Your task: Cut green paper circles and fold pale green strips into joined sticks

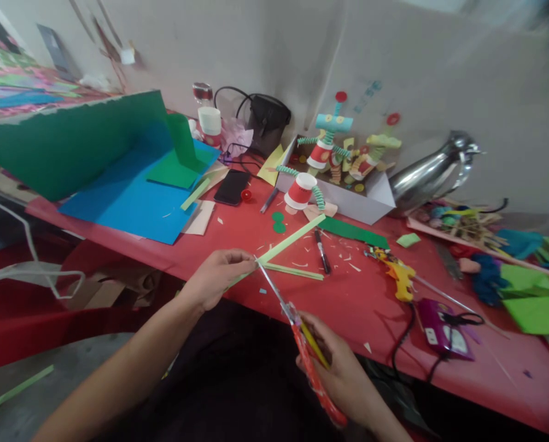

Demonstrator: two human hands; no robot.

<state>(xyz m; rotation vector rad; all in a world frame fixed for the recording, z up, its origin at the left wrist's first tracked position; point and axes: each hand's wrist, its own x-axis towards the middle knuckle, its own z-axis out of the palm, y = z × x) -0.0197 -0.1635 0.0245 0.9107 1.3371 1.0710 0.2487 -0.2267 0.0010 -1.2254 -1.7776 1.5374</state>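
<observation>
My left hand (221,275) pinches a pale green paper strip (295,239) near the table's front edge. The strip reaches up and to the right from my fingertips, and a second thin pale green strip (297,272) lies below it. In my right hand (332,356) is a pair of scissors (306,350) with red and yellow handles. Its blade tips meet the strip right beside my left fingertips; whether the blades are parted there is too small to tell. Beyond the strips stands a red and white paper cup (301,191) with folded green paper arms.
A white box (339,201) holds paper-cup figures. Around the red table (237,239) are blue card (131,196), a phone (231,187), a black marker (322,252), a yellow glue gun (400,279), a purple box (443,328) and a metal jug (433,169). Paper scraps lie scattered.
</observation>
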